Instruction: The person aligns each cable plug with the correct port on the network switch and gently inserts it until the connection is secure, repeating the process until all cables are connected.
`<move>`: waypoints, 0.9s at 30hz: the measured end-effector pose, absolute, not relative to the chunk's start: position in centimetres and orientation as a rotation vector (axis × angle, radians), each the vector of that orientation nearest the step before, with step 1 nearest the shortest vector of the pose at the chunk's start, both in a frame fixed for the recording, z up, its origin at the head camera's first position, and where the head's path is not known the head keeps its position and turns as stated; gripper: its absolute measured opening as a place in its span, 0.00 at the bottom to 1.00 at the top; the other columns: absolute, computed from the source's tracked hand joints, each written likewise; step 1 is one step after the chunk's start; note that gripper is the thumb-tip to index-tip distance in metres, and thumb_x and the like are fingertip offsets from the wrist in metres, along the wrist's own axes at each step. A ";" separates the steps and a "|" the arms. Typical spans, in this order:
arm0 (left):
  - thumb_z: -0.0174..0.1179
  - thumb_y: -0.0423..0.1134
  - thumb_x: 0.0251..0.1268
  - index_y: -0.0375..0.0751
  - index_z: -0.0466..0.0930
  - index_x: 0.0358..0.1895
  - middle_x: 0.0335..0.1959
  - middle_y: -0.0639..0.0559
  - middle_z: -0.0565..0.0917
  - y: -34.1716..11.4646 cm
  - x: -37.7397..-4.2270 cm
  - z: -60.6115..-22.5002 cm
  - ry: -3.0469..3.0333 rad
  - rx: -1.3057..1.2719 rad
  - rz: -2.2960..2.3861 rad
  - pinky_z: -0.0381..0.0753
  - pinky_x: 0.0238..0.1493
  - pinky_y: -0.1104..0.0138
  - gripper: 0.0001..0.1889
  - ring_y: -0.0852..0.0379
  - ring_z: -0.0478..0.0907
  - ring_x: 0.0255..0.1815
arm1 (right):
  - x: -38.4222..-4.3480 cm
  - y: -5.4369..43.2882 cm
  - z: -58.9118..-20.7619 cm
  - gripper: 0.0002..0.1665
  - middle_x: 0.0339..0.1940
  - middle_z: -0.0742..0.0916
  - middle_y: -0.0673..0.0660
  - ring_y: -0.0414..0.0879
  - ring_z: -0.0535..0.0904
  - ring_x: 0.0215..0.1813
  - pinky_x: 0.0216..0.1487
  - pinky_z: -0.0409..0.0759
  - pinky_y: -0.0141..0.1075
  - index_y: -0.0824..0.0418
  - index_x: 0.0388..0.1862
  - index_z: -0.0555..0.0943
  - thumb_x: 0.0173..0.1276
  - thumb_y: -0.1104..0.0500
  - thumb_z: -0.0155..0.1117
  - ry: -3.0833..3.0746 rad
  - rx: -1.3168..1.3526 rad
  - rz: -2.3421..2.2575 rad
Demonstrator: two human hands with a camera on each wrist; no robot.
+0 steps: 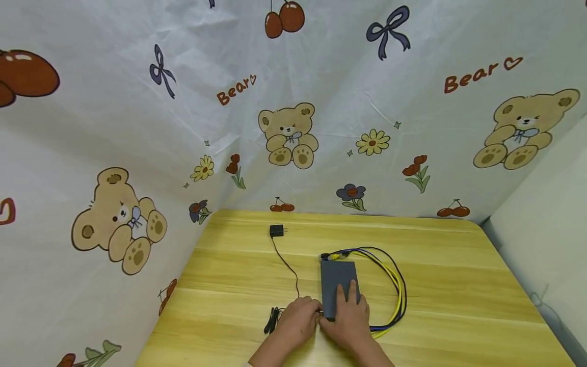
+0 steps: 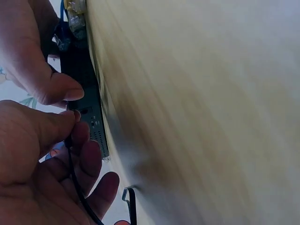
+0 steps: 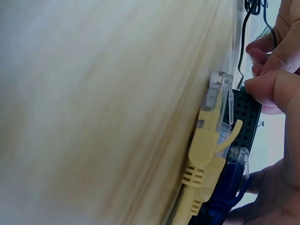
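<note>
A flat dark grey box with ports, seemingly a network switch (image 1: 336, 275), lies on the table. My right hand (image 1: 350, 317) holds it, fingers spread over its top and thumb at its near end. Beside its left near corner, my left hand (image 1: 298, 320) pinches the end of a thin black power cable (image 2: 75, 173) between thumb and fingertip. That end is close to a small round socket (image 2: 84, 111) on the box's edge; the fingers hide whether it sits inside. Yellow network plugs (image 3: 204, 140) and a blue network plug (image 3: 232, 171) lie close by the box's near end.
A black power adapter (image 1: 276, 231) lies toward the back left, its cord (image 1: 289, 266) running to my left hand. A tied black cord bundle (image 1: 271, 322) sits left of that hand. Looped network cables (image 1: 398, 285) curve round the box's right side. Patterned cloth (image 1: 321, 188) hangs behind the wooden table (image 1: 449, 285).
</note>
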State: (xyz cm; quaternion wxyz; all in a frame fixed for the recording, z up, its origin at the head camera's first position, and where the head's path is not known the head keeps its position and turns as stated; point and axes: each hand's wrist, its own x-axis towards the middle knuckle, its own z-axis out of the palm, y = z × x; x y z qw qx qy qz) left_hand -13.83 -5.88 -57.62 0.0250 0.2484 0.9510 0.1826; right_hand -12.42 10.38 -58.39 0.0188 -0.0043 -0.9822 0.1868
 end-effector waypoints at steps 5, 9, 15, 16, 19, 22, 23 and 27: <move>0.63 0.39 0.69 0.52 0.87 0.45 0.34 0.62 0.82 -5.7 -13.8 -57.6 2.943 0.763 0.584 0.80 0.39 0.68 0.07 0.62 0.79 0.37 | -12.4 10.4 -58.3 0.60 0.75 0.59 0.80 0.81 0.65 0.63 0.57 0.67 0.70 0.69 0.73 0.67 0.52 0.33 0.71 -3.066 -0.028 0.613; 0.65 0.39 0.67 0.52 0.88 0.44 0.33 0.61 0.83 -5.8 -14.0 -57.4 2.966 0.736 0.583 0.80 0.36 0.68 0.07 0.62 0.79 0.35 | -12.4 10.5 -58.4 0.59 0.75 0.58 0.80 0.82 0.64 0.64 0.59 0.67 0.69 0.70 0.74 0.65 0.54 0.35 0.71 -3.073 -0.028 0.668; 0.64 0.39 0.68 0.52 0.88 0.46 0.37 0.61 0.85 -5.8 -14.5 -57.4 2.943 0.701 0.609 0.81 0.39 0.67 0.08 0.61 0.82 0.40 | -12.6 10.7 -58.3 0.57 0.75 0.58 0.80 0.83 0.63 0.65 0.60 0.67 0.68 0.70 0.74 0.64 0.55 0.38 0.69 -3.077 -0.006 0.734; 0.64 0.39 0.68 0.53 0.89 0.47 0.38 0.61 0.86 -5.8 -14.6 -57.4 2.936 0.706 0.613 0.81 0.40 0.67 0.08 0.61 0.82 0.41 | -12.6 10.8 -58.3 0.57 0.75 0.58 0.80 0.83 0.63 0.66 0.60 0.68 0.68 0.71 0.74 0.64 0.55 0.38 0.69 -3.076 0.000 0.738; 0.64 0.39 0.68 0.53 0.89 0.47 0.39 0.61 0.86 -6.0 -14.7 -57.2 2.906 0.734 0.634 0.82 0.40 0.67 0.08 0.61 0.82 0.41 | -12.7 11.0 -58.1 0.56 0.75 0.58 0.81 0.83 0.63 0.66 0.61 0.67 0.67 0.71 0.74 0.64 0.56 0.38 0.69 -3.075 0.019 0.742; 0.63 0.40 0.69 0.53 0.89 0.48 0.39 0.62 0.86 -6.3 -14.6 -57.2 2.882 0.756 0.647 0.82 0.41 0.67 0.09 0.62 0.82 0.41 | -12.6 11.1 -57.9 0.57 0.75 0.58 0.81 0.83 0.63 0.66 0.61 0.67 0.68 0.71 0.74 0.64 0.56 0.38 0.69 -3.072 0.023 0.742; 0.63 0.40 0.69 0.53 0.89 0.48 0.39 0.62 0.86 -6.3 -14.6 -57.2 2.879 0.760 0.656 0.82 0.40 0.68 0.09 0.63 0.82 0.41 | -12.6 11.1 -57.8 0.57 0.75 0.58 0.81 0.83 0.62 0.66 0.61 0.67 0.68 0.71 0.74 0.64 0.56 0.38 0.69 -3.073 0.021 0.743; 0.62 0.40 0.70 0.53 0.88 0.49 0.39 0.62 0.86 -6.2 -14.6 -57.2 2.872 0.737 0.682 0.81 0.39 0.67 0.10 0.63 0.82 0.41 | -12.6 11.1 -57.8 0.56 0.75 0.59 0.81 0.82 0.63 0.67 0.62 0.67 0.67 0.71 0.74 0.64 0.56 0.38 0.68 -3.061 0.018 0.749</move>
